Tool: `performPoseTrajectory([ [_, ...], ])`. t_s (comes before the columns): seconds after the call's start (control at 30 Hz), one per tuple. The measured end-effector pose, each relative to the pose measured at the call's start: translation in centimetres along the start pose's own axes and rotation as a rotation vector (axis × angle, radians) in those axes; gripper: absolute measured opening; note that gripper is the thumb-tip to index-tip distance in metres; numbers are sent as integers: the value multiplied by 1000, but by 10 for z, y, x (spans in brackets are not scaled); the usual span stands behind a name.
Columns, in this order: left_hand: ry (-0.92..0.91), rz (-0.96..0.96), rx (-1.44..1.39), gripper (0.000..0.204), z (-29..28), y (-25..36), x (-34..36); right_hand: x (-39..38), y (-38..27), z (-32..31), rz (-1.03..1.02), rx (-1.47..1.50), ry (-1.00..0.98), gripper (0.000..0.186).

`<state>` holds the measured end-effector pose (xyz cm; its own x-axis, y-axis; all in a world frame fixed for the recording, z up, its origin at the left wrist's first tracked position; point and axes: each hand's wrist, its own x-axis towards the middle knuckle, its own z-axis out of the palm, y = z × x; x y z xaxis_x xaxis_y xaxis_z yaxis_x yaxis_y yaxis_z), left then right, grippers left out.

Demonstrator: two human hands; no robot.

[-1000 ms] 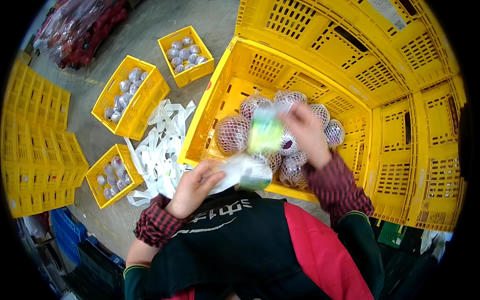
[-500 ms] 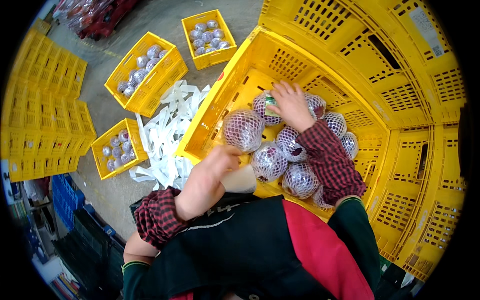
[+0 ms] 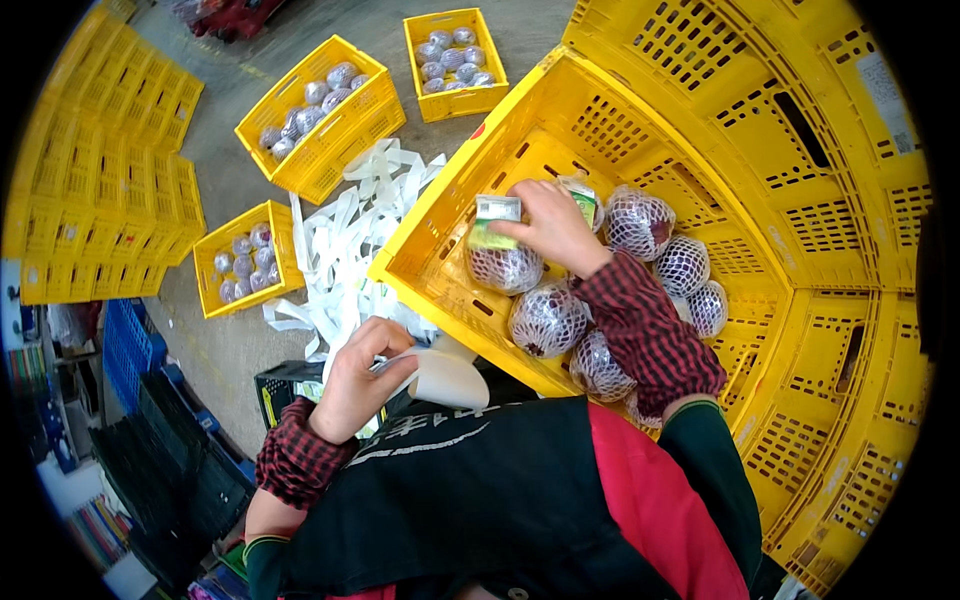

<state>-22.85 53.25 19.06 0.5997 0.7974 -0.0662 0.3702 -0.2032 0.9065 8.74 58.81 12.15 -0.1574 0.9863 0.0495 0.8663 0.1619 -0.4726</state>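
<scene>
My left hand (image 3: 360, 375) pinches the end of a white paper strip that curls away from a pale paper roll (image 3: 455, 385) in front of my apron. Inside the large yellow crate, my right hand (image 3: 555, 228) is closed with its thumb on a green-and-white label (image 3: 496, 220). That label is over a round purple vegetable (image 3: 507, 270) in a white net. Behind the fingers, another net-wrapped vegetable bears a similar label (image 3: 580, 195). Several more net-wrapped vegetables (image 3: 548, 320) lie around and under my right forearm, partly hidden by it.
The large yellow crate (image 3: 420, 235) has high slotted walls. Left of it lies a heap of white strips (image 3: 350, 250). Smaller yellow crates (image 3: 318, 165) of wrapped vegetables stand on the floor. Stacked yellow crates (image 3: 110, 180) rise at far left, with a black crate (image 3: 285, 390) near my left arm.
My right hand has shifted left to the nearer-left vegetable, now with a label at its thumb. My left hand has moved left and down, drawing out the white strip. The view has shifted slightly.
</scene>
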Motion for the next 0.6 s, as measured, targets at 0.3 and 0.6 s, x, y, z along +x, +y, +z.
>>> performPoseTrajectory([
  [0.3,177,-155,-147,7,2,26,-6,14,-28,17,-54,-476,-389,48],
  [0.6,441,260,231,39,-28,25,4,-77,-169,-43,195,1117,-660,32],
])
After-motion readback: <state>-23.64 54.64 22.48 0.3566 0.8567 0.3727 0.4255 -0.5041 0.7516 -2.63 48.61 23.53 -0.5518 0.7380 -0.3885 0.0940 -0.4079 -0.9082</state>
